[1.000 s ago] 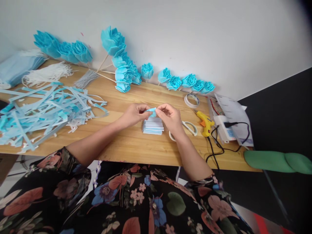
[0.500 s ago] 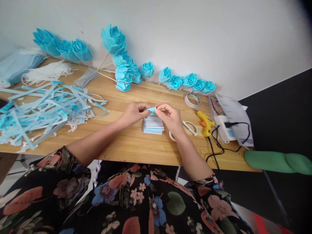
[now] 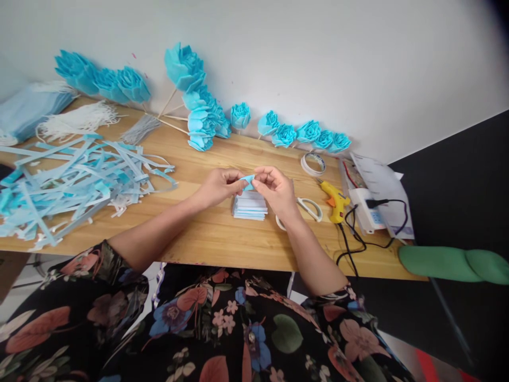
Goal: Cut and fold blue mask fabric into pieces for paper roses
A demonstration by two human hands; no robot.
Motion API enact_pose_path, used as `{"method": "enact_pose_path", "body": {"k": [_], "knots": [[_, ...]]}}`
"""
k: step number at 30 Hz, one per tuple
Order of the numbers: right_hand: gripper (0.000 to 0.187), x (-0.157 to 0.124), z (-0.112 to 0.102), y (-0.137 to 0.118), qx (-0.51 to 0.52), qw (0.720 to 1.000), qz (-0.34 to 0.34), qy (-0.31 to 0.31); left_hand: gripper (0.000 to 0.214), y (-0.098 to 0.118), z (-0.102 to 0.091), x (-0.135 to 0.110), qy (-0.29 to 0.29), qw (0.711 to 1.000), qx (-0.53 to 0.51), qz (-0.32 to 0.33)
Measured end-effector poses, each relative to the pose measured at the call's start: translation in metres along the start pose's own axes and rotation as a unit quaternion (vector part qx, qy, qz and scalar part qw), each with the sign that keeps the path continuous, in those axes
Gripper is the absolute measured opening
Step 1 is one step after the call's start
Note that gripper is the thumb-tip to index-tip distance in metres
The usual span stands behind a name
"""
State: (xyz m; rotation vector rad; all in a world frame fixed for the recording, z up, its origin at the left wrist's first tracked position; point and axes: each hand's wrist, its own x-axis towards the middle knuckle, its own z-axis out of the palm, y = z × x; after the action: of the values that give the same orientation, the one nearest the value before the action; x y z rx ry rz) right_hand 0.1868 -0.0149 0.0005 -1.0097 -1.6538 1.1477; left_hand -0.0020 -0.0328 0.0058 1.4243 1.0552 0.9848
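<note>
A small piece of light-blue fabric (image 3: 248,182) is pinched between my two hands, above the middle of the table. My left hand (image 3: 223,184) grips its left side with thumb and fingers. On the right side, my right hand (image 3: 275,188) holds it by thumb and fingertips. Right below lies a stack of folded white and pale-blue fabric pieces (image 3: 249,207), its far end partly hidden by the hands. White-handled scissors (image 3: 312,210) lie beside my right wrist, which covers part of them.
Blue fabric flowers (image 3: 202,127), some on sticks, line the wall. Cut strips (image 3: 79,183), white cords (image 3: 79,121) and grey wires (image 3: 140,128) lie left. A tape roll (image 3: 313,164), yellow glue gun (image 3: 334,200), its black cable and a power strip (image 3: 369,215) are at right.
The fingers have shifted slightly on the blue piece, and more of its face shows between them. Other things on the table stay where they were.
</note>
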Motion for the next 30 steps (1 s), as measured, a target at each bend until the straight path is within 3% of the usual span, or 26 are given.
{"method": "enact_pose_path", "body": {"k": [16,22,30], "knots": [[0.034,0.0013,0.0014,0.0019,-0.018,1.0,-0.004,0.015,0.053,0.0002,0.0001,0.0018,0.03,0.998,-0.047,0.03],[0.031,0.001,0.0024,0.0026,-0.015,1.0,-0.009,0.02,0.047,0.0009,0.003,0.0007,0.039,0.997,-0.065,-0.001],[0.031,-0.0009,0.0047,-0.0021,-0.003,1.0,0.01,0.0,0.045,-0.0011,0.0033,0.0012,0.058,0.998,-0.038,0.008]]}}
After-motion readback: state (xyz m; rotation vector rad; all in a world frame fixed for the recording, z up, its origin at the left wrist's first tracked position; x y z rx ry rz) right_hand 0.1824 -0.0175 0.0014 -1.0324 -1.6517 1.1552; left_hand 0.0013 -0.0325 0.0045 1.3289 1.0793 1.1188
